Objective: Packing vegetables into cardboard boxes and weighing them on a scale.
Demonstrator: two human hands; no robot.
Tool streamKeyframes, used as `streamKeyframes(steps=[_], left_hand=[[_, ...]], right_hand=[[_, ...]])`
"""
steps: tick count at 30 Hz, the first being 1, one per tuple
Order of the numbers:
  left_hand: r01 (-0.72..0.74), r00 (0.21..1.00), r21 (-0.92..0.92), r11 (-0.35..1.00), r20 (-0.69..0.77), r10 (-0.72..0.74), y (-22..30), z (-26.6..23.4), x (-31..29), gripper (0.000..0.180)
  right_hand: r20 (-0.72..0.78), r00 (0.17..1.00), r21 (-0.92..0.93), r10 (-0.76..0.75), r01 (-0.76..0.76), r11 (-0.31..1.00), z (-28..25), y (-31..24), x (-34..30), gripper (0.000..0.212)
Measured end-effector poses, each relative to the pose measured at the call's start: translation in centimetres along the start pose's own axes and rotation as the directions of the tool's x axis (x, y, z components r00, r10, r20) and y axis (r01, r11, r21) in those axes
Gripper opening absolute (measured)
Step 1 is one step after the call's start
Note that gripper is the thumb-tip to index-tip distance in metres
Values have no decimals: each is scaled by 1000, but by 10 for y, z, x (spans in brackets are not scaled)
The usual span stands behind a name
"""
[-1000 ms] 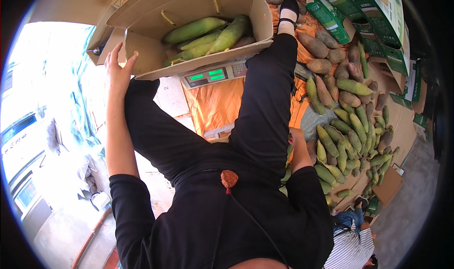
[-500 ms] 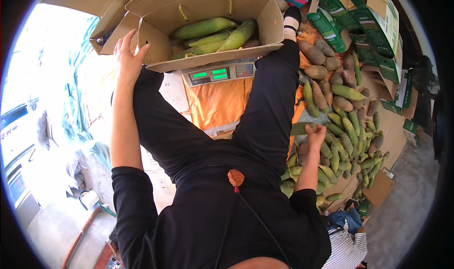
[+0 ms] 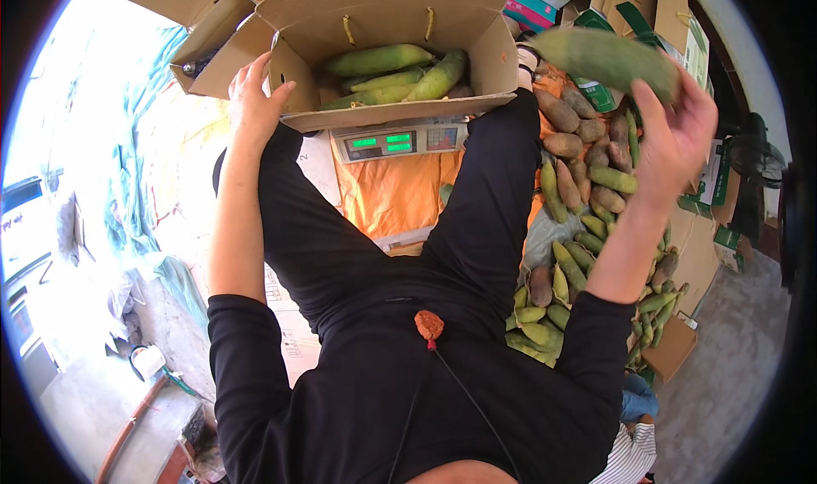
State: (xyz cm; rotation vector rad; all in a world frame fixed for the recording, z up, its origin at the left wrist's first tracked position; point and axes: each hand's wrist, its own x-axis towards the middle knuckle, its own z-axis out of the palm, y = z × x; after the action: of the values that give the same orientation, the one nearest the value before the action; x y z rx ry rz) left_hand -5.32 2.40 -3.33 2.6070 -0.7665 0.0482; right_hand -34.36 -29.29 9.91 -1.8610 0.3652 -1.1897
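Note:
A long green radish (image 3: pixel 600 61) is lifted at the upper right, its near end gripped by my right hand (image 3: pixel 681 131). My left hand (image 3: pixel 255 97) lies against the left end of an open cardboard box (image 3: pixel 387 11), fingers stretched out and thumb apart from them. Several green radishes (image 3: pixel 379 60) lie inside that box, partly hidden by its front wall. Under the box sits a digital scale (image 3: pixel 400 142) with a lit green display.
Right of my leg lies a heap of green and brownish, soil-marked radishes (image 3: pixel 570 263). Beyond it stand green-and-white cartons (image 3: pixel 596 95). A black fan (image 3: pixel 756 152) is at the far right. Another person's striped sleeve (image 3: pixel 631 457) shows low on the right. Orange sheeting (image 3: pixel 383 194) lies between my legs.
My right hand has risen from the heap toward the upper right, bringing the radish up beside the box. My left hand stays at the box's left end.

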Motion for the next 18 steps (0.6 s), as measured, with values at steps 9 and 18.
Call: streamKeyframes(steps=[9,18], left_hand=[[-47,999,-24,999,-4,47,1,6,1,59],[-33,999,-9,999,6,33,-2,7,1,62]], right_hand=[[503,828,-317,-245,441,840,162,26,-3,47],[724,679,-396,123,264,880,240,65,-54,46]])
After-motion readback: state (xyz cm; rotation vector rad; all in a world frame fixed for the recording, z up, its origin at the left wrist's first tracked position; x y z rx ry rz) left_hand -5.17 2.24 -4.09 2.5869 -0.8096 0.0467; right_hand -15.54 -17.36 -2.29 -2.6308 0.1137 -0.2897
